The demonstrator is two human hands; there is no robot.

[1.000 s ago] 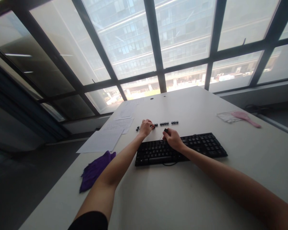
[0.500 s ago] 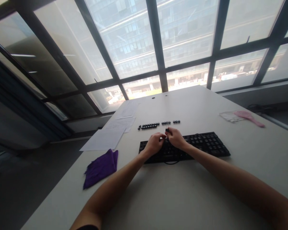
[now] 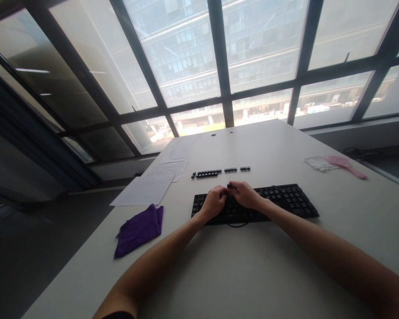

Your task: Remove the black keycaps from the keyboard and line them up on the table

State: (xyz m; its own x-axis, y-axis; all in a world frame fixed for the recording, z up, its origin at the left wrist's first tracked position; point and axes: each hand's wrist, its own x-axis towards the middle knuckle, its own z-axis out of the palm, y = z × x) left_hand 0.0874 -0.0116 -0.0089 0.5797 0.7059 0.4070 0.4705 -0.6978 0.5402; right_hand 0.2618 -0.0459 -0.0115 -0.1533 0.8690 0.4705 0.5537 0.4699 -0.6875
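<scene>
A black keyboard point(image 3: 286, 200) lies across the white table under both my hands. In a pinch of thumb and fingers, my right hand point(image 3: 245, 195) grips a small black keycap puller point(image 3: 230, 186), its thin wire prongs pointing up and away from me. My left hand point(image 3: 214, 201) is closed, fingertips together right beside the puller; what they hold, if anything, is hidden. Beyond the keyboard, loose black keycaps stand in groups: a larger double row point(image 3: 209, 173) on the left, a short row point(image 3: 230, 169) in the middle and a smaller group point(image 3: 245, 168) to the right.
A folded purple cloth point(image 3: 139, 230) lies on the table point(image 3: 252, 266) to the left. White paper sheets point(image 3: 146, 188) reach along the left edge. At the right are a pink brush-like item point(image 3: 347, 166) and a clear plastic bag point(image 3: 319, 164). Windows rise behind the table.
My right hand has come slightly down and left with the keycap puller, whose wires have shifted the same way. My left fingertips have closed in nearer to it.
</scene>
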